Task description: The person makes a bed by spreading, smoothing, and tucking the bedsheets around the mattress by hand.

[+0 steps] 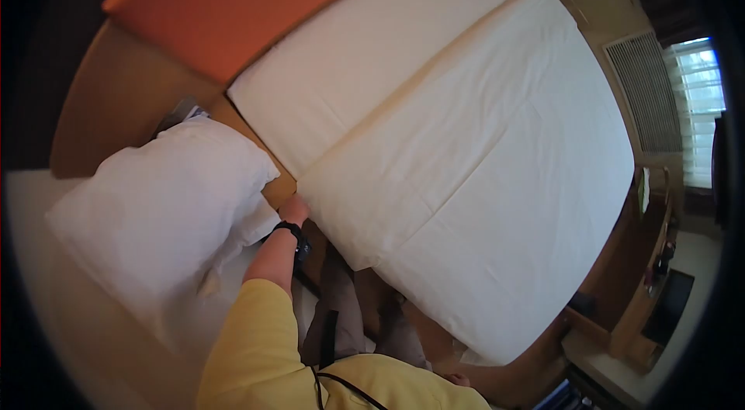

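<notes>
A bed with white bedding (481, 123) fills the middle of the view, its top cover folded back in a diagonal edge over the bottom sheet (365, 61). My left hand (293, 210), with a black watch on the wrist, is at the bed's near side by the corner of the folded cover. Its fingers are hidden, so what they hold cannot be made out. At the bottom edge, only a small part of my right hand (458, 380) shows beside the yellow shirt; its fingers are not clear.
White pillows (171, 200) are piled left of the bed. An orange headboard (209, 6) stands at the top. At the right are a window (696, 107), a wooden desk (621, 309) and a dark screen (669, 307). My legs are beside the bed.
</notes>
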Demonstrator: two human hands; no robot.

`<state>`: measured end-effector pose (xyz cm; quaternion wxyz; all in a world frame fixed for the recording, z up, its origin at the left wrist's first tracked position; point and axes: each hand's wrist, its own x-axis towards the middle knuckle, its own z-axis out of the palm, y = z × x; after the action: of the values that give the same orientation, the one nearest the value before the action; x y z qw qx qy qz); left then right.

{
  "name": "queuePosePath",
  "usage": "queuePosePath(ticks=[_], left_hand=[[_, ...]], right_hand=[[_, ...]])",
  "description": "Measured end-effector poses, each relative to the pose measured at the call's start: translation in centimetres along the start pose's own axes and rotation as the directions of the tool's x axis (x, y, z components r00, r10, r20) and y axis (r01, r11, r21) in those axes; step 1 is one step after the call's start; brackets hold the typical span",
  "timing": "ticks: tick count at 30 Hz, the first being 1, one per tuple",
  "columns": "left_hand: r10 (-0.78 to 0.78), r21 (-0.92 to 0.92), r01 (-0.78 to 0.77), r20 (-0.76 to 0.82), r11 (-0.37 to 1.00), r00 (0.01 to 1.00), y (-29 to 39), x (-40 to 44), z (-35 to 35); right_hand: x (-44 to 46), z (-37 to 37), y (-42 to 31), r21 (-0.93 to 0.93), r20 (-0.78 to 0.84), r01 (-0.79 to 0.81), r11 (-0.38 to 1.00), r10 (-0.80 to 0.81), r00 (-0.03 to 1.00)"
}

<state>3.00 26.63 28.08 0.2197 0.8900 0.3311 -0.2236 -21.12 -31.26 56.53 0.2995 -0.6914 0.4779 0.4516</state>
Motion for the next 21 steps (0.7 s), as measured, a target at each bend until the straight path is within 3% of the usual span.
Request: queuePosePath(ticks=[3,5,7,9,12,15,17,18,21], left_hand=[[0.021,0.001,-0.021,-0.05,1.0,0.999,-1.0,5.1,2.3],[0.077,-0.081,-0.073,0.055,0.994,0.996,1.0,4.9,-1.1],[0.031,-0.067,-0.021,0.156,0.998,0.987,1.9,5.3,-2.2],[0.143,-0.106,-0.168,-0.204,0.98,0.968,0.2,5.8,0.4],[0.146,0.223,-0.158,0.069,0.962,0.987,3.4,4.4,-4.8],[0.229,0.283,-0.26,0.139,0.923,0.963,4.6,4.1,-6.7],[0.286,0.257,-0.313,0.137,0.914,0.948,1.6,6.1,-5.1],[0.193,0.155,-0.214,0.143,0.964,0.971,0.0,7.1,-5.2],[0.215,0.054,-0.224,0.128,0.973,0.968,1.2,7.6,-5.6]], right_hand=[[-1.3,1.3,1.1,0.183,-0.006,-0.113,0.977,0.116,0.993],[-3.0,2.4,0.9,0.214,-0.001,-0.148,0.965,0.152,0.988],[-3.9,3.4,1.2,0.219,0.012,-0.18,0.959,0.182,0.983],[-5.7,4.9,-1.2,0.199,0.001,-0.195,0.96,0.199,0.98],[-5.1,6.4,-0.7,0.242,0.041,-0.186,0.952,0.181,0.983],[-5.1,7.5,-1.8,0.22,0.094,-0.193,0.956,0.176,0.98],[-5.6,7.1,-2.9,0.236,0.084,-0.162,0.958,0.146,0.986],[-5.5,6.8,-2.2,0.274,0.068,-0.144,0.951,0.13,0.989],[-5.9,7.2,-1.5,0.3,0.004,-0.157,0.941,0.164,0.986]])
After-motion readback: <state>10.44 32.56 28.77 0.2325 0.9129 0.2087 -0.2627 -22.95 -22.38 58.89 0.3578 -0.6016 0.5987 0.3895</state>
